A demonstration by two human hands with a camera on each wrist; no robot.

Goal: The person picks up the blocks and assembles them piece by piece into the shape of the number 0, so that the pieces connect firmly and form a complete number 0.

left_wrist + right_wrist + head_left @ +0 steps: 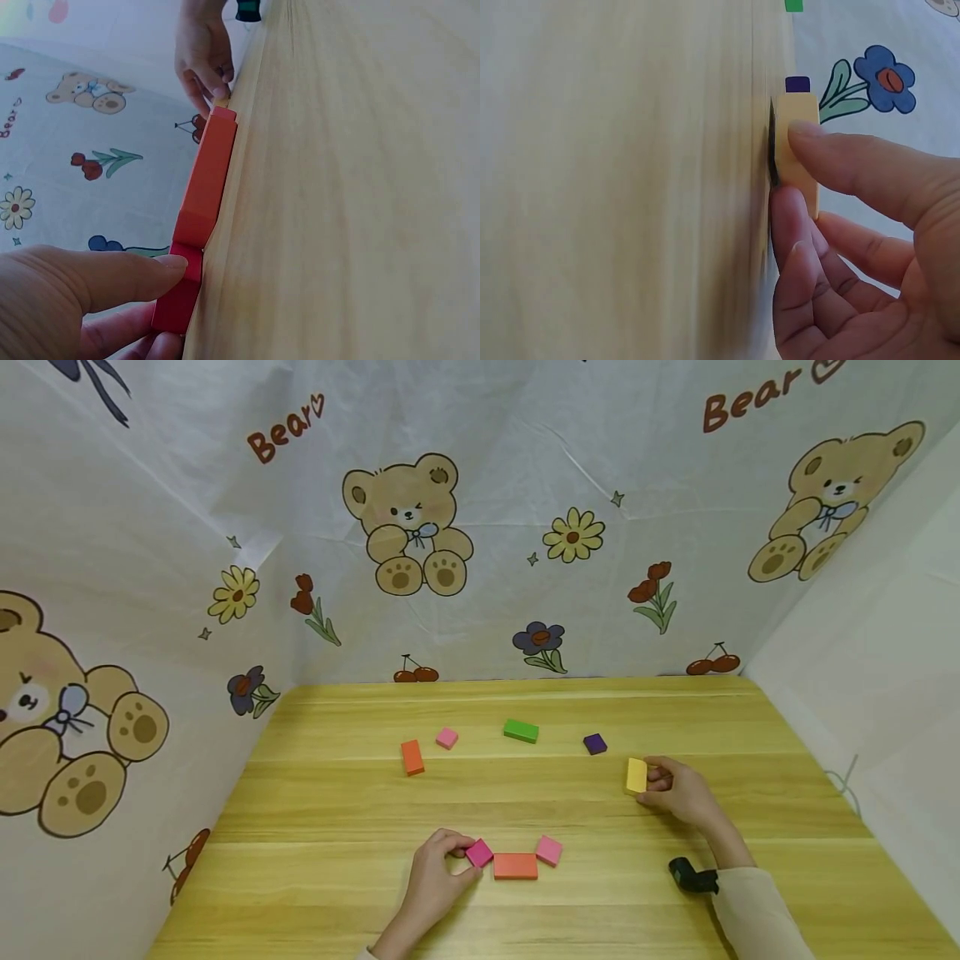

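Observation:
My left hand pinches a magenta block between thumb and fingers. That block meets the left end of an orange-red rectangular block, and a pink block touches or nearly touches the other end. Over on the right, my right hand grips a yellow rectangular block. In the right wrist view the thumb lies on the face of the yellow block, with fingers below it; a dark strip shows along its table side. Whether it is lifted, I cannot tell.
Farther back lie an orange block, a small pink block, a green block and a dark purple block. A black strap-like object is beside the right wrist. Bear-printed cloth hangs behind the wooden table.

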